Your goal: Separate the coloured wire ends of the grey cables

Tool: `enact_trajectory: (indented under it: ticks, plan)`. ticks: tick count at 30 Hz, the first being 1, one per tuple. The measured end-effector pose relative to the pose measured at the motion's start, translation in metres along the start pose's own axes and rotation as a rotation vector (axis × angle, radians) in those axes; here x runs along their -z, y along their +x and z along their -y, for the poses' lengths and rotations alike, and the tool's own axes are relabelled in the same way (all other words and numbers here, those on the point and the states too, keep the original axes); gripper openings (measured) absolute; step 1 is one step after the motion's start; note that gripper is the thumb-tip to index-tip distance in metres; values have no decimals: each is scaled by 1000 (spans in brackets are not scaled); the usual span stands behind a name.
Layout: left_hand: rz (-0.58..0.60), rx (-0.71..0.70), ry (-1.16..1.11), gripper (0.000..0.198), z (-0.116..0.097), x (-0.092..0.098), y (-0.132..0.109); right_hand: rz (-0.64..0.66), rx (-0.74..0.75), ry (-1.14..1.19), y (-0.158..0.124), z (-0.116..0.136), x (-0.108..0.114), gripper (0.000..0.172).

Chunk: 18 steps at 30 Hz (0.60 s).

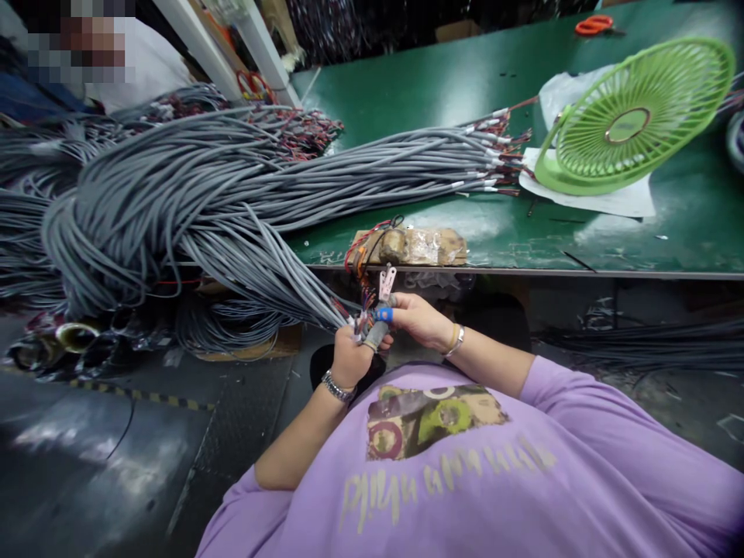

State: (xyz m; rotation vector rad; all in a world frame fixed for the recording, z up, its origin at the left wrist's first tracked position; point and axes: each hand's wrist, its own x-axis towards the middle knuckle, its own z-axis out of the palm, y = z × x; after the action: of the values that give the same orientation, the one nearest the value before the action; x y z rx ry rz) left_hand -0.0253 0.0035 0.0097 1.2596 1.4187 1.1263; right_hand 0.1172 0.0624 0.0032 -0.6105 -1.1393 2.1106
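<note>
My left hand (352,358) is closed around the ends of several grey cables (317,298) in front of the table edge. Taped or gloved fingertips show at its upper side. My right hand (423,320) meets it from the other side with fingers pinched together, blue tape (384,314) around one fingertip. What sits between those fingers is too small to make out. Thin coloured wires (366,294) run just above both hands. A pale pink clip-like piece (387,283) sticks up beside the right fingertips.
Long grey cable bundles (139,186) lie across the green table (407,85). A board with a taped block (427,246) sits at the front edge. A green fan (633,120) and orange-handled scissors (594,25) are at the right. Another person (142,62) is at upper left.
</note>
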Motion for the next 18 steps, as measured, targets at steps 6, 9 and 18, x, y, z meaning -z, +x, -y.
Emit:
enact_trajectory:
  ticks: [6,9,18]
  plan:
    - [-15,10,-28,35,0,-1,0,-139,29,17,1,-7,-4,39]
    - [-75,-18,-88,36,3,-3,-1,-128,23,103,3,-12,-7,37]
    - [-159,-40,-265,30,2,-8,4,80,-111,391,11,-18,15,36]
